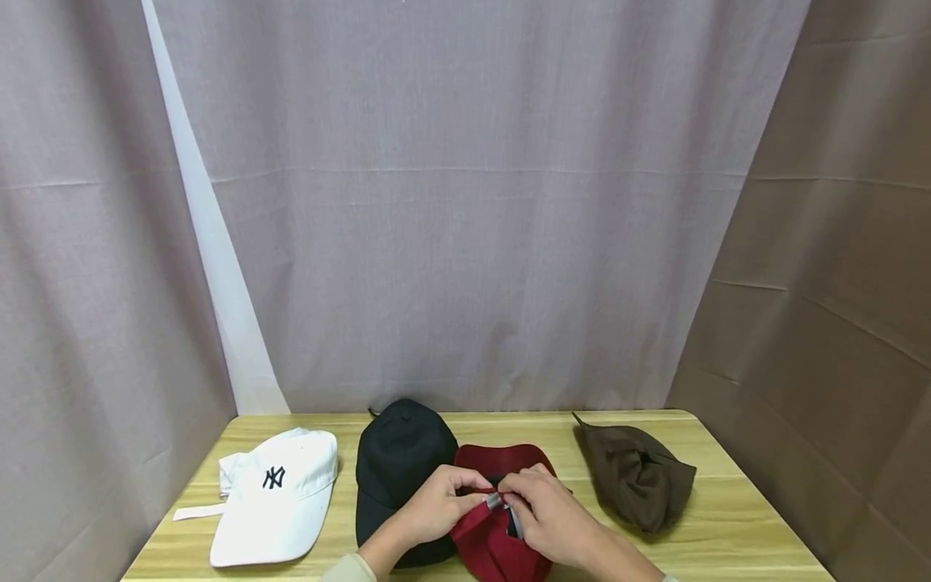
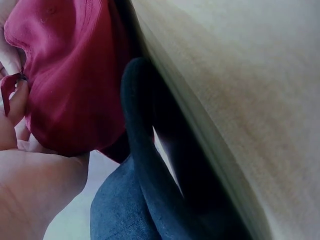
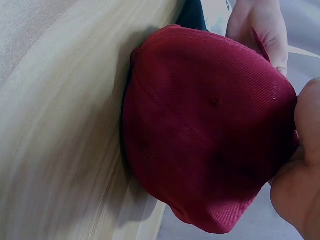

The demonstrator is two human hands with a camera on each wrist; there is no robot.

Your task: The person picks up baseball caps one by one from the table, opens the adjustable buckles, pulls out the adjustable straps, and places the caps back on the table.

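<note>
A dark red cap [image 1: 502,554] lies at the front middle of the table, its back strap and a small silvery buckle [image 1: 494,500] facing up between the two hands. My left hand [image 1: 442,505] pinches the strap beside the buckle from the left; the left wrist view shows a loose strap end [image 2: 7,90] at its fingertips. From the right, my right hand [image 1: 544,516] pinches the cap's strap edge with thumb and fingers. In the right wrist view the red crown [image 3: 210,120] hides most of the fingertips. A black cap [image 1: 403,453] sits just left, partly behind my left forearm.
At the left of the wooden table [image 1: 727,517] lies a white cap [image 1: 272,517] with a dark emblem and a loose strap. A crumpled dark brown hat [image 1: 636,477] rests on the right. Grey-brown curtains [image 1: 473,242] hang behind and beside the table.
</note>
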